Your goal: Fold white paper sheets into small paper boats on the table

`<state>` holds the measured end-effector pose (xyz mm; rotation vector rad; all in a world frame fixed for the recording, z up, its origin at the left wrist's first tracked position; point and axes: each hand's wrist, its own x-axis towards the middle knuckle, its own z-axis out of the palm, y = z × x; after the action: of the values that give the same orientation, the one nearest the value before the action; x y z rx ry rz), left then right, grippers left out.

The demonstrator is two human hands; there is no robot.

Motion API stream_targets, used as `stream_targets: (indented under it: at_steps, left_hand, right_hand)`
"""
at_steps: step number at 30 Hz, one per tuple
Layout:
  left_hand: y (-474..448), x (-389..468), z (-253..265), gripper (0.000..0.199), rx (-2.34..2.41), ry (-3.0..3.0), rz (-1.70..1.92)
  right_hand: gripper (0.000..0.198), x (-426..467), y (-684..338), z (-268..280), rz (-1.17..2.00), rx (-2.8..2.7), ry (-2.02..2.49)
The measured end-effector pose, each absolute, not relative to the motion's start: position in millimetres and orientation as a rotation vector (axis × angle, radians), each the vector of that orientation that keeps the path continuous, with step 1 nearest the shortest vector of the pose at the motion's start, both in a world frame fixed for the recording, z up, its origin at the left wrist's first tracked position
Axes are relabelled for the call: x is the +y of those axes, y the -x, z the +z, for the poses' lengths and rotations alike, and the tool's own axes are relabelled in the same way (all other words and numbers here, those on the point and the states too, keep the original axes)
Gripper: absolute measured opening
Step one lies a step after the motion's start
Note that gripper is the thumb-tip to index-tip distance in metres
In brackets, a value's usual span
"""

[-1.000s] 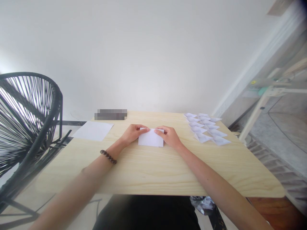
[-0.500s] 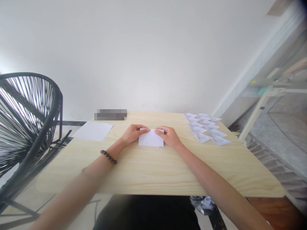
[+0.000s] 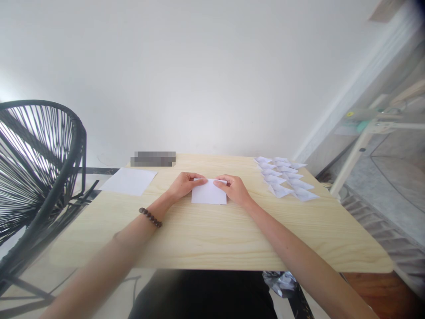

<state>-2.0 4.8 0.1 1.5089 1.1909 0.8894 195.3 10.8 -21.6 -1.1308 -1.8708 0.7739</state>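
Observation:
A folded sheet of white paper (image 3: 209, 194) is between my two hands, over the middle of the table. My left hand (image 3: 185, 184) pinches its upper left edge, thumb on the near face and fingers behind. At the upper right edge, my right hand (image 3: 235, 188) grips the same paper, its thumb close to the left thumb. The fingers behind the paper are partly hidden. On the right of the table stand several folded white paper boats (image 3: 279, 190), set in two rows. A flat white sheet (image 3: 129, 181) lies at the far left.
The wooden table (image 3: 206, 248) reaches to a white wall at the back. A blurred-out dark patch (image 3: 152, 159) covers something at its back left. A black corded chair (image 3: 40, 168) stands on the left, and a white metal frame (image 3: 353, 159) on the right.
Hardly anything differs. Both hands keep their grip on the folded paper in the same place, with the left thumb slightly farther right.

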Motion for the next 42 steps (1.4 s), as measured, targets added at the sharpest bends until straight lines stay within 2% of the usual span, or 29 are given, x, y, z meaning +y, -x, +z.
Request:
stream_targets:
  at_steps: [6,13,24,42]
  left_hand:
    - [1.4,4.7,-1.0,0.035,1.189,-1.522,0.898]
    - [-4.4,1.4,-2.4,0.034,1.244,-1.680,0.913]
    - [-8.2,-1.9,0.4,0.033,1.293,-1.830,0.875]
    - [-6.1,3.4,2.1,0.037,1.303,-1.644,0.876]
  right_hand:
    - [0.026,10.0,-196.4,-19.5,0.747,-1.913,1.129]
    - [0.014,6.7,-187.4,-17.9,0.636,-1.954,1.064]
    - [0.013,7.3,-183.2,-20.0,0.511,-2.099,1.037]
    - [0.014,17.3,-197.7,-7.9,0.611,-2.227,1.000]
